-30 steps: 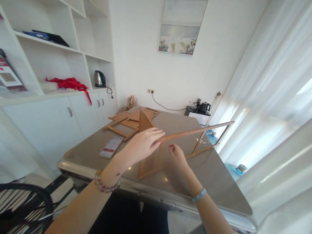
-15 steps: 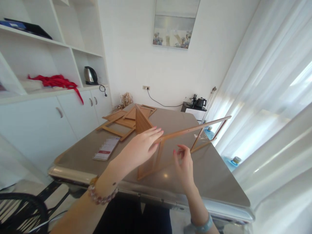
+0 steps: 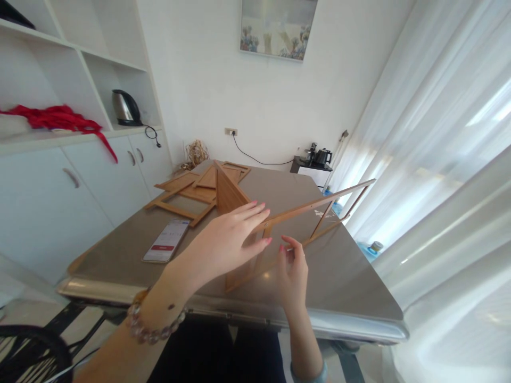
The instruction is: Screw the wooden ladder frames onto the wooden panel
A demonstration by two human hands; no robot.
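Observation:
A light wooden frame [image 3: 319,202] stands on edge on the brown table [image 3: 343,282], its long top rail running away to the right. My left hand [image 3: 227,239] rests on the frame's near top corner with the fingers stretched out flat. My right hand [image 3: 293,266] is just right of that corner, beside the frame's upright strut, with thumb and fingertips pinched together. What they pinch, if anything, is too small to see. An upright wooden panel [image 3: 227,194] stands behind my left hand.
A pile of flat wooden frame parts [image 3: 186,191] lies at the table's far left. A phone [image 3: 165,240] lies face up near the left edge. White cabinets with a kettle [image 3: 124,108] stand at the left, curtains at the right, and a black chair [image 3: 27,356] at the lower left.
My right hand has risen and moved left, closer to the frame's corner and my left hand. The left hand has stayed on the frame. The view has shifted.

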